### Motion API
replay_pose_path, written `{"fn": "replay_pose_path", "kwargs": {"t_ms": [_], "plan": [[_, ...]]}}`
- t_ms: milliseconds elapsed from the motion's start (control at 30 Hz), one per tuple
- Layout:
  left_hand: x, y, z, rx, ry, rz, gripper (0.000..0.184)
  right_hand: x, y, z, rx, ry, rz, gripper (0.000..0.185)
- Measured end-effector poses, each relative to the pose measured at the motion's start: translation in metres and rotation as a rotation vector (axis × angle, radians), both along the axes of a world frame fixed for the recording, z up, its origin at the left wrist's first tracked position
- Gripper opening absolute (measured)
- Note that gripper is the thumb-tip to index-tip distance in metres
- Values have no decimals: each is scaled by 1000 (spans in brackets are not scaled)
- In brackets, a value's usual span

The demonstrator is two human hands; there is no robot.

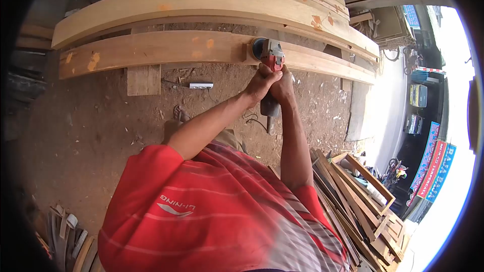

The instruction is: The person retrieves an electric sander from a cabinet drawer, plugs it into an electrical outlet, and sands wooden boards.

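Note:
An angle grinder (274, 56) with a grey head, red body and dark handle is gripped in both hands. Its round disc (258, 48) rests on a long wooden plank (146, 50) marked with patches of orange filler. My left hand (259, 83) is closed around the tool near its red part. Pressed beside it, my right hand (282, 86) is wrapped around the body from the other side. The dark rear of the grinder sticks out below the hands, toward me. Some fingers are hidden behind the tool.
Thick pale beams (212, 0) lie just beyond the plank. A wooden block (143, 80) supports it at left. A white power strip (201, 85) and wood shavings are on the dirt floor. Scrap boards (348, 196) are piled at lower right, beside the street.

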State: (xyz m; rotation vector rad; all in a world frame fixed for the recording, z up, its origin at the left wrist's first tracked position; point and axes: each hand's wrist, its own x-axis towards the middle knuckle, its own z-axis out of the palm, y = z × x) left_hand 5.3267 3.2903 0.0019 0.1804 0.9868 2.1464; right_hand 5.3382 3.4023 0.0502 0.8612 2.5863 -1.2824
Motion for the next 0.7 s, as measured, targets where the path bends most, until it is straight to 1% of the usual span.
{"fn": "replay_pose_path", "kwargs": {"t_ms": [33,67,100,133,167,200,267,300,367,400,433,467,533,567,667,700], "plan": [[-4,0,4,-7,-6,-3,50,-6,-1,4,18,-45,-35,69],[-9,-1,8,-15,-9,-3,49,-7,4,-2,22,-35,-32,69],[-9,-4,6,-21,49,-29,48,-4,1,-4,29,29,34,69],[-10,-2,3,-23,48,-30,48,1,-1,-7,32,87,95,68],[-7,-1,-1,-42,33,-24,49,6,0,-8,-17,109,72,69],[-4,-4,0,-59,14,-20,50,6,-9,5,-20,98,66,69],[-5,-8,2,-10,-9,-56,50,-1,-16,22,-91,-43,-31,69],[-3,-8,-7,-22,40,-77,52,6,-11,9,-13,-27,-8,70],[1,-12,-6,-29,94,-106,53,16,-7,-13,8,37,30,70],[7,-17,4,-40,23,-55,54,23,-7,-23,21,90,66,70],[12,-21,8,-54,-50,-9,55,22,-12,-27,-43,72,13,71],[11,-23,8,-56,-55,-30,55,25,-12,-26,-44,67,-8,71],[6,-19,6,-114,-22,-124,55,24,-18,2,-29,14,-67,72],[6,-13,6,-104,-12,-144,54,25,-14,5,-30,9,-87,72],[10,18,-5,-46,11,-140,54,32,26,-20,-15,36,-62,72],[9,28,-5,-43,13,-137,54,32,36,-17,-11,38,-59,72]]}}
